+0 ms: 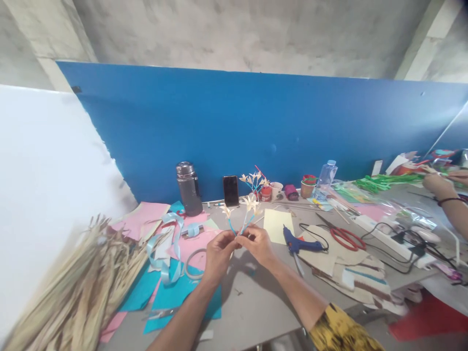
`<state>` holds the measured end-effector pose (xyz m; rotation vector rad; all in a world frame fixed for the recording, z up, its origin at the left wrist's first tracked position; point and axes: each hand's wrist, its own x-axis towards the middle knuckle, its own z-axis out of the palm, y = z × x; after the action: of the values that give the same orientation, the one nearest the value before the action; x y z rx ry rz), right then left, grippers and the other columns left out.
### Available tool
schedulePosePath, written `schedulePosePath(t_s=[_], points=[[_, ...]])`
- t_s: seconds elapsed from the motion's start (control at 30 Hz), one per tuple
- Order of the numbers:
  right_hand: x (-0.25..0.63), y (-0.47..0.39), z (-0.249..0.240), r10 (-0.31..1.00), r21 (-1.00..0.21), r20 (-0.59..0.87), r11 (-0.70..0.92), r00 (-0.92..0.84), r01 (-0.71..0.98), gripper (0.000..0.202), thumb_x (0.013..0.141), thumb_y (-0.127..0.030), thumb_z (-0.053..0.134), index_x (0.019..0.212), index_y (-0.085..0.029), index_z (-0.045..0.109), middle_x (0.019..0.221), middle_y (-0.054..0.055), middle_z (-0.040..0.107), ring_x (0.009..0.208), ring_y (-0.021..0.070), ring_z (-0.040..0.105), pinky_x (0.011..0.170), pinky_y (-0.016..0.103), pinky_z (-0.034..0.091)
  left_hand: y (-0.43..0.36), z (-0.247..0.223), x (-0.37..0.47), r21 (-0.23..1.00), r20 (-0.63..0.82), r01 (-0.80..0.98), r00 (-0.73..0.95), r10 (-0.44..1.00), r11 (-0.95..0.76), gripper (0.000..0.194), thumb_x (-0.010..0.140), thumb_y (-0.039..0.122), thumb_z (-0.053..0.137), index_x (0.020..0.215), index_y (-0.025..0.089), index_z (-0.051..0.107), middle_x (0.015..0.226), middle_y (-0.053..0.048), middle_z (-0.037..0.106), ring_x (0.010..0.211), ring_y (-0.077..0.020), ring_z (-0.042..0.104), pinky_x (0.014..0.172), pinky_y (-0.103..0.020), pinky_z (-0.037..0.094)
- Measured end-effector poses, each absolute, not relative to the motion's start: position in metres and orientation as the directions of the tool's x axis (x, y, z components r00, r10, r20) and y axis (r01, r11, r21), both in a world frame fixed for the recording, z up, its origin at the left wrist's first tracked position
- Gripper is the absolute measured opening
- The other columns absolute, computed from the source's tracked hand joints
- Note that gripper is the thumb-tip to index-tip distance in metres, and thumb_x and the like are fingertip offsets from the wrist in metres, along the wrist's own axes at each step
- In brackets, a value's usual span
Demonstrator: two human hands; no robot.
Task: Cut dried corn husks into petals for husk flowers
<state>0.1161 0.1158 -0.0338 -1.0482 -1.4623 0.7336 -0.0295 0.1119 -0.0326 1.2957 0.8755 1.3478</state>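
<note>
My left hand (220, 252) and my right hand (257, 242) meet over the middle of the table, fingers pinched together. Between them they hold the blue-wrapped stems of cream-coloured handmade flowers (251, 204), blooms pointing up and away from me. One flower leans left on its own stem, the others stand to the right; the fingers hide the lower stem ends. Behind them, more cream flowers (256, 180) stand upright near the wall. A roll of tape (195, 263) lies just left of my left hand. To the right of my right hand rests a blue glue gun (302, 242).
Dried husks (78, 278) pile up at left, beside coloured paper and light blue ribbon (166, 273). A flask (189, 190), a phone (230, 190) and a bottle (326, 179) stand at the back. Red-handled scissors (347, 239) and a power strip (387, 241) lie right, near another person's hands (438, 185).
</note>
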Motion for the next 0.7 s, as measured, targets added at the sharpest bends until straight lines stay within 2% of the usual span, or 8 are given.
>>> schedulePosePath(t_s=[0.13, 0.23, 0.33, 0.43, 0.57, 0.7], points=[[0.117, 0.115, -0.028, 0.925, -0.922, 0.373, 0.361, 0.07, 0.139, 0.023, 0.077, -0.036, 0.067, 0.064, -0.018, 0.068, 0.068, 0.0, 0.063, 0.059, 0.0126, 0.052, 0.055, 0.024, 0.039, 0.11, -0.031, -0.028, 0.968, 0.189, -0.189, 0.101, 0.977, -0.167, 0.027, 0.071, 0.029, 0.077, 0.094, 0.017, 0.07, 0.069, 0.001, 0.067, 0.062, -0.0147, 0.064, 0.062, -0.025, 0.048], [0.114, 0.115, -0.03, 0.93, -0.934, 0.338, 0.313, 0.143, 0.169, 0.023, 0.073, -0.036, 0.069, 0.059, -0.018, 0.066, 0.064, 0.0, 0.06, 0.057, 0.0125, 0.049, 0.055, 0.025, 0.039, 0.109, -0.033, -0.029, 0.97, 0.196, -0.157, 0.06, 0.979, -0.185, 0.021, 0.069, 0.028, 0.078, 0.085, 0.017, 0.07, 0.069, 0.001, 0.068, 0.063, -0.0146, 0.064, 0.063, -0.025, 0.048], [0.109, 0.115, -0.035, 0.902, -0.914, 0.38, 0.331, 0.205, 0.236, 0.023, 0.071, -0.032, 0.069, 0.056, -0.018, 0.062, 0.065, 0.0, 0.059, 0.058, 0.0128, 0.05, 0.056, 0.025, 0.039, 0.111, -0.04, -0.029, 0.98, 0.169, -0.111, 0.045, 0.985, -0.163, 0.017, 0.069, 0.029, 0.077, 0.077, 0.016, 0.069, 0.068, -0.001, 0.069, 0.065, -0.0155, 0.065, 0.064, -0.025, 0.047], [0.108, 0.116, -0.036, 0.885, -0.895, 0.411, 0.348, 0.216, 0.28, 0.023, 0.072, -0.032, 0.068, 0.056, -0.018, 0.06, 0.064, 0.0, 0.057, 0.059, 0.0131, 0.051, 0.057, 0.025, 0.039, 0.114, -0.044, -0.028, 0.978, 0.11, -0.182, 0.035, 0.993, -0.102, 0.021, 0.066, 0.029, 0.079, 0.076, 0.016, 0.067, 0.067, -0.001, 0.069, 0.064, -0.015, 0.065, 0.064, -0.025, 0.048], [0.111, 0.116, -0.033, 0.925, -0.929, 0.355, 0.333, 0.133, 0.164, 0.017, 0.074, -0.033, 0.066, 0.067, -0.018, 0.063, 0.066, -0.001, 0.06, 0.06, 0.0128, 0.051, 0.057, 0.024, 0.04, 0.115, -0.041, -0.025, 0.949, 0.043, -0.314, 0.05, 0.998, -0.025, 0.029, 0.061, 0.03, 0.083, 0.079, 0.016, 0.063, 0.068, 0.001, 0.067, 0.061, -0.0136, 0.064, 0.063, -0.025, 0.048], [0.114, 0.117, -0.032, 0.951, -0.954, 0.297, 0.293, 0.08, 0.057, 0.019, 0.077, -0.034, 0.064, 0.067, -0.017, 0.063, 0.061, -0.002, 0.06, 0.057, 0.0123, 0.049, 0.055, 0.024, 0.039, 0.115, -0.039, -0.027, 0.954, 0.089, -0.291, 0.07, 0.994, -0.065, 0.029, 0.066, 0.027, 0.08, 0.087, 0.017, 0.062, 0.065, 0.002, 0.065, 0.063, -0.0136, 0.064, 0.065, -0.024, 0.048]])
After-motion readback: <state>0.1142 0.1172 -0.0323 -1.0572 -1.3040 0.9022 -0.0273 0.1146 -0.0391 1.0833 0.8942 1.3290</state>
